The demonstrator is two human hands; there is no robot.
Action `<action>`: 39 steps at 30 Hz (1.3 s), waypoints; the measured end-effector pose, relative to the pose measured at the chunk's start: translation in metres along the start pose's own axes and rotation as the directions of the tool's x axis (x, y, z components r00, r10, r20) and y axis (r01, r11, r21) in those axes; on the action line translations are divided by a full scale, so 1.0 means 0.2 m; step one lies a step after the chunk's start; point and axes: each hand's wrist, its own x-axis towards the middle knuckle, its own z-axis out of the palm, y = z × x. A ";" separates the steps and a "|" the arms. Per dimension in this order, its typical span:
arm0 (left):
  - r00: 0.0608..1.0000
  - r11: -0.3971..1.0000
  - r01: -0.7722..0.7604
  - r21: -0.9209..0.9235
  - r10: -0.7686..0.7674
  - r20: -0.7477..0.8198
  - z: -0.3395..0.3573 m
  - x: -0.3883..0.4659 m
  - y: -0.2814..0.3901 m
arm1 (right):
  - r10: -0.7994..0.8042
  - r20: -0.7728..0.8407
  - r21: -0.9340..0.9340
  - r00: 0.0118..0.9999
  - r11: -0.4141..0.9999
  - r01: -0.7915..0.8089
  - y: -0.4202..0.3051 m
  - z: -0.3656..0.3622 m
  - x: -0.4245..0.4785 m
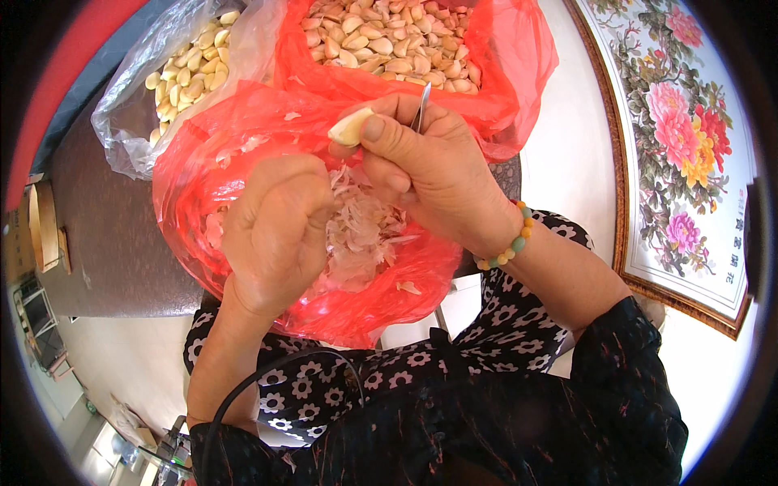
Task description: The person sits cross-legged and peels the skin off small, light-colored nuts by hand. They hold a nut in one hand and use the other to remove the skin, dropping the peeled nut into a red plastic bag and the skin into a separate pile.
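Observation:
My right hand (425,164), with a beaded bracelet (518,244) at the wrist, pinches a pale garlic clove (351,127) between thumb and fingertips. A small metal blade (422,106) sticks up from between the same hand's fingers; its lower part is hidden. To the left, my left hand (279,222) is curled with its back towards me, so whether its fingers hold anything is hidden. Both hands are above a red plastic bag (389,307) in which papery garlic skins (364,231) lie.
Behind, another red bag (516,91) holds many unpeeled cloves (389,36). A clear bag (118,130) of peeled cloves (194,70) lies at the upper left on the dark tabletop (115,243). A framed flower picture (681,152) stands at the right.

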 end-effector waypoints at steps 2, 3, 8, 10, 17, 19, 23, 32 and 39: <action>0.998 0.999 -0.037 -0.015 0.038 0.048 -0.01 -0.01 0.00 | -0.020 0.007 -0.029 1.000 0.999 0.020 -0.02 0.01 0.00; 0.996 1.000 -0.021 -0.010 0.022 0.090 -0.02 0.00 0.00 | -0.030 0.008 -0.043 1.000 0.999 0.030 -0.03 0.01 0.00; 0.955 0.996 0.077 0.038 -0.084 0.285 -0.09 0.00 0.00 | -0.244 0.036 -0.414 0.969 0.879 0.237 -0.04 0.02 -0.01; 0.972 0.979 0.199 -0.035 -0.193 0.132 -0.07 0.00 0.01 | -0.306 0.064 -0.499 0.950 0.814 0.296 -0.04 0.03 -0.02; 0.916 0.899 0.355 -0.257 -0.389 -0.095 -0.03 0.05 0.07 | -0.379 0.123 -0.601 0.917 0.707 0.373 0.00 0.04 -0.05; 0.933 0.929 0.348 -0.127 -0.356 -0.046 -0.03 0.05 0.08 | -0.446 0.181 -0.636 0.876 0.626 0.450 0.02 0.03 -0.04; 0.917 0.919 0.389 -0.063 -0.393 -0.066 0.00 0.01 0.09 | -0.526 0.305 -0.726 0.794 0.411 0.551 0.02 0.02 -0.03; 0.931 0.931 0.363 0.039 -0.361 -0.056 0.00 0.02 0.09 | -0.555 0.322 -0.764 0.767 0.326 0.556 0.01 0.02 -0.04; 0.928 0.927 0.373 0.040 -0.372 -0.032 0.00 0.02 0.09 | -0.519 0.299 -0.780 0.801 0.351 0.518 0.00 0.02 -0.04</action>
